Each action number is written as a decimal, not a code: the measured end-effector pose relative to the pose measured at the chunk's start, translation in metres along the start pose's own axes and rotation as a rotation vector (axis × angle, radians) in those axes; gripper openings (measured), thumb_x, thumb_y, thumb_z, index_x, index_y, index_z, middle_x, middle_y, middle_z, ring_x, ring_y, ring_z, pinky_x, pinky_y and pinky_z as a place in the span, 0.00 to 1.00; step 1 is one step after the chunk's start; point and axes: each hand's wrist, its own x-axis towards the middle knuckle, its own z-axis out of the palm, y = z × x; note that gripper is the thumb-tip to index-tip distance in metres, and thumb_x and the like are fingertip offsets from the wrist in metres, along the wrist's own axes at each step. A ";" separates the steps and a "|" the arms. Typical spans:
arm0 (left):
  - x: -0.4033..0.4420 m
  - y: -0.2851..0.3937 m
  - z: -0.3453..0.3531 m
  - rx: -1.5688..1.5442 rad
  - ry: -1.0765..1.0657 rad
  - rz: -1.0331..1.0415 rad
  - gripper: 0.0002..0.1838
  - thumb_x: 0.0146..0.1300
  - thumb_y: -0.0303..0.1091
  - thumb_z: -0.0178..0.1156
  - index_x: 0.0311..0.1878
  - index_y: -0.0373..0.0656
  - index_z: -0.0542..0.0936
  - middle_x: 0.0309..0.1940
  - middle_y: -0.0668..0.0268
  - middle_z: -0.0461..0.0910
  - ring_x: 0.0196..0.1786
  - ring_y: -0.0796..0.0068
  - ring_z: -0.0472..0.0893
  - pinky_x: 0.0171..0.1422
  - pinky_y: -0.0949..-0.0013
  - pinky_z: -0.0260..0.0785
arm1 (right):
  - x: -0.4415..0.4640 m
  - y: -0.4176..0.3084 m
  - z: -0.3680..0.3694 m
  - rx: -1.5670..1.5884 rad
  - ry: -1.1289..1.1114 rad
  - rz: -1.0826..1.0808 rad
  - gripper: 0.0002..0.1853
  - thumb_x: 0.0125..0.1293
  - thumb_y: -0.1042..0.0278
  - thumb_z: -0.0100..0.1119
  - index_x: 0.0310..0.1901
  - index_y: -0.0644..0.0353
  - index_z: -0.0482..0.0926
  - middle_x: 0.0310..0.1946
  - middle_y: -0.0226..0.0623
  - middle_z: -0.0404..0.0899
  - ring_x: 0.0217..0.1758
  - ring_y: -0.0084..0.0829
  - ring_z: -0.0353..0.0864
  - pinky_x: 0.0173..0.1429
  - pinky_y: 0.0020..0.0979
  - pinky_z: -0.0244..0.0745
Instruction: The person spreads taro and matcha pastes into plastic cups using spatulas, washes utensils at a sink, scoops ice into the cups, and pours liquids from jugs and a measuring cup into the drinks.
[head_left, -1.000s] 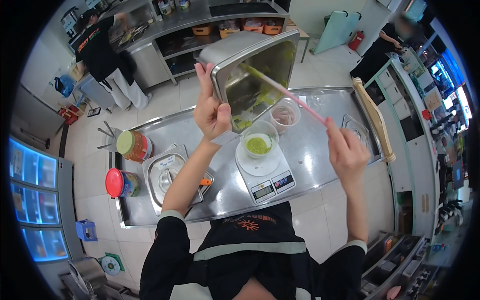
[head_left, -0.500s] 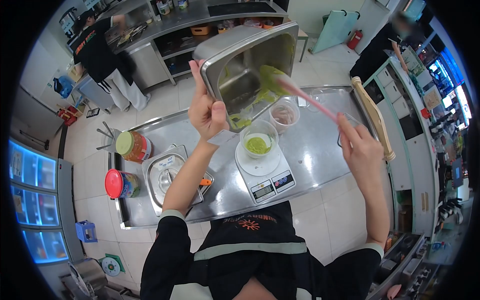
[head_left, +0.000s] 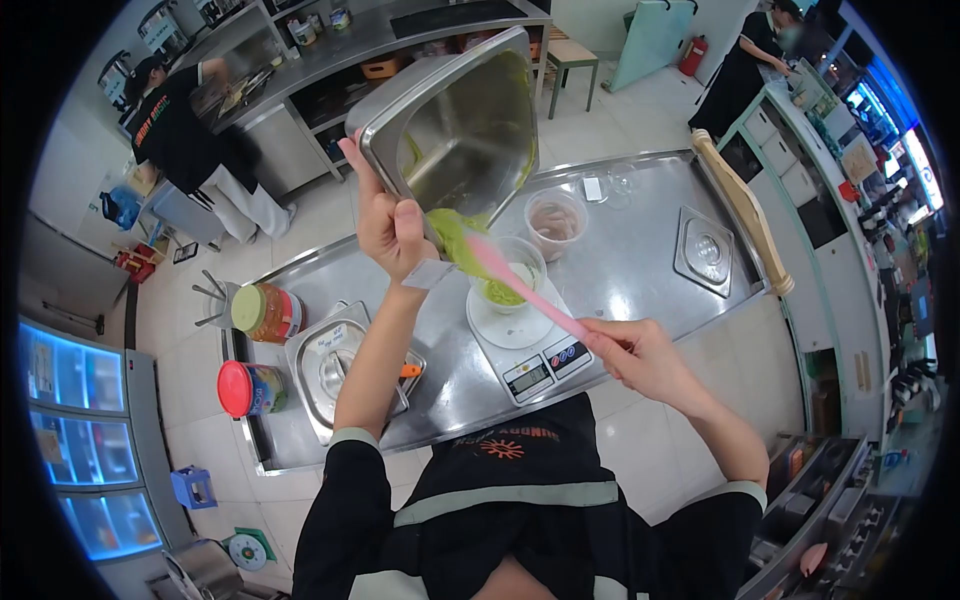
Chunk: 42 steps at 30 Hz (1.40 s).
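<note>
My left hand [head_left: 390, 228] grips a tilted steel food pan [head_left: 440, 130], its mouth turned toward the right and its inside smeared green. In my right hand [head_left: 635, 358] is the handle of a pink spatula [head_left: 530, 292]. Thick green paste [head_left: 458, 240] coats the spatula's blade, which is at the pan's lower edge, above a clear plastic cup [head_left: 540, 268]. Some green paste lies in the bottom of that cup. The cup stands on a white digital kitchen scale [head_left: 518, 350]; I cannot read its display.
Behind the cup is a tub of brownish contents [head_left: 556, 222]. Left on the steel table are lidded jars [head_left: 262, 312], a red-lidded can [head_left: 245, 388] and a steel pan with a lid [head_left: 330, 365]. Another steel lid [head_left: 704, 250] lies right. Two people work farther back.
The spatula has swung down and left, from inside the pan to its lower edge over the cup. My right hand has moved down and left; the pan has shifted slightly left.
</note>
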 end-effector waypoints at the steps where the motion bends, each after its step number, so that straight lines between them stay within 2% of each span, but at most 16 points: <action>1: -0.001 0.000 0.000 -0.010 0.004 -0.022 0.17 0.55 0.30 0.46 0.14 0.36 0.57 0.60 0.38 0.51 0.66 0.56 0.52 0.64 0.64 0.45 | 0.000 0.000 0.002 0.144 -0.074 0.085 0.14 0.62 0.65 0.49 0.48 0.60 0.74 0.11 0.28 0.63 0.12 0.14 0.56 0.15 0.20 0.54; 4: -0.007 0.000 0.001 -0.047 0.005 -0.101 0.16 0.55 0.30 0.45 0.14 0.35 0.58 0.60 0.39 0.50 0.67 0.53 0.49 0.65 0.62 0.41 | 0.000 -0.006 0.002 0.457 -0.201 0.300 0.15 0.65 0.62 0.45 0.49 0.60 0.73 0.11 0.22 0.60 0.10 0.10 0.52 0.12 0.15 0.47; 10: -0.019 -0.001 0.001 0.035 -0.146 -0.048 0.16 0.56 0.30 0.42 0.15 0.33 0.58 0.60 0.38 0.50 0.68 0.47 0.38 0.67 0.54 0.27 | 0.004 -0.024 -0.014 0.805 -0.315 0.305 0.17 0.66 0.61 0.41 0.52 0.60 0.69 0.11 0.25 0.60 0.06 0.10 0.49 0.08 0.13 0.42; 12: -0.017 0.003 0.005 0.029 -0.111 -0.072 0.17 0.57 0.32 0.43 0.16 0.33 0.60 0.61 0.42 0.50 0.67 0.53 0.48 0.66 0.59 0.38 | 0.005 -0.026 -0.021 0.842 -0.289 0.300 0.17 0.66 0.62 0.41 0.52 0.61 0.69 0.11 0.26 0.61 0.06 0.10 0.49 0.08 0.13 0.42; 13: -0.014 0.004 0.006 0.027 -0.064 -0.114 0.13 0.58 0.35 0.43 0.25 0.32 0.64 0.58 0.47 0.56 0.59 0.61 0.55 0.60 0.65 0.45 | 0.005 -0.026 -0.023 0.860 -0.275 0.298 0.17 0.66 0.62 0.40 0.52 0.61 0.68 0.11 0.26 0.61 0.06 0.10 0.49 0.08 0.13 0.42; 14: -0.011 0.003 0.006 0.026 -0.016 -0.156 0.15 0.59 0.37 0.42 0.35 0.31 0.67 0.54 0.52 0.62 0.51 0.69 0.63 0.54 0.71 0.52 | 0.004 -0.025 -0.025 0.831 -0.248 0.263 0.17 0.66 0.63 0.41 0.52 0.61 0.69 0.11 0.26 0.61 0.07 0.10 0.50 0.08 0.14 0.43; 17: 0.004 0.012 0.004 0.071 0.121 -0.368 0.15 0.61 0.39 0.39 0.37 0.36 0.69 0.33 0.68 0.68 0.36 0.82 0.68 0.42 0.80 0.59 | -0.002 -0.014 -0.031 0.676 -0.144 0.125 0.15 0.64 0.65 0.44 0.50 0.62 0.70 0.12 0.26 0.63 0.08 0.11 0.53 0.10 0.14 0.45; 19: 0.018 0.018 -0.003 0.138 0.155 -0.462 0.13 0.61 0.38 0.39 0.30 0.40 0.68 0.26 0.72 0.64 0.31 0.83 0.65 0.37 0.80 0.58 | -0.006 0.001 -0.033 0.492 -0.037 -0.020 0.14 0.62 0.68 0.48 0.48 0.63 0.71 0.14 0.27 0.65 0.09 0.12 0.56 0.12 0.14 0.49; 22: 0.037 0.016 -0.009 0.115 0.270 -0.379 0.12 0.61 0.38 0.38 0.25 0.43 0.63 0.23 0.73 0.60 0.27 0.83 0.61 0.33 0.79 0.54 | -0.010 0.033 -0.019 0.230 0.285 -0.164 0.13 0.56 0.74 0.54 0.45 0.64 0.73 0.16 0.30 0.69 0.13 0.15 0.62 0.16 0.17 0.57; 25: 0.054 0.025 -0.010 0.042 0.386 -0.335 0.13 0.62 0.38 0.37 0.24 0.43 0.64 0.22 0.72 0.60 0.27 0.83 0.59 0.32 0.78 0.52 | 0.002 0.073 -0.001 -0.333 0.635 -0.604 0.14 0.52 0.78 0.57 0.43 0.64 0.75 0.19 0.34 0.73 0.15 0.20 0.66 0.19 0.21 0.62; 26: 0.057 0.027 -0.013 0.095 0.372 -0.299 0.13 0.62 0.38 0.38 0.24 0.42 0.64 0.23 0.72 0.60 0.27 0.83 0.59 0.33 0.78 0.52 | 0.000 0.077 0.006 -0.329 0.636 -0.531 0.14 0.50 0.81 0.56 0.41 0.65 0.75 0.19 0.35 0.72 0.18 0.23 0.68 0.23 0.23 0.64; 29: 0.061 0.032 -0.023 0.216 0.338 -0.223 0.14 0.62 0.37 0.38 0.24 0.41 0.64 0.23 0.71 0.60 0.28 0.82 0.60 0.34 0.78 0.53 | -0.002 0.095 0.014 -0.465 0.577 -0.444 0.14 0.51 0.82 0.56 0.42 0.64 0.75 0.19 0.37 0.71 0.17 0.25 0.67 0.22 0.24 0.62; 35: 0.060 0.036 -0.026 0.135 0.365 -0.279 0.13 0.62 0.37 0.39 0.25 0.42 0.65 0.24 0.73 0.59 0.28 0.83 0.60 0.35 0.78 0.53 | -0.004 0.099 0.019 -0.532 0.676 -0.555 0.16 0.52 0.82 0.55 0.44 0.63 0.75 0.18 0.36 0.68 0.16 0.26 0.65 0.21 0.25 0.61; 38: 0.057 0.038 -0.023 0.096 0.365 -0.322 0.12 0.62 0.38 0.40 0.25 0.43 0.65 0.22 0.74 0.59 0.27 0.85 0.60 0.34 0.80 0.53 | -0.004 0.104 0.017 -0.705 0.631 -0.541 0.16 0.50 0.79 0.57 0.44 0.60 0.76 0.19 0.33 0.69 0.16 0.27 0.68 0.20 0.26 0.63; 42: 0.055 0.036 -0.028 0.116 0.347 -0.341 0.12 0.61 0.39 0.41 0.25 0.44 0.65 0.21 0.74 0.59 0.26 0.85 0.61 0.33 0.80 0.54 | -0.008 0.106 0.020 -0.705 0.635 -0.558 0.17 0.51 0.81 0.56 0.45 0.61 0.75 0.19 0.35 0.69 0.17 0.27 0.67 0.21 0.26 0.63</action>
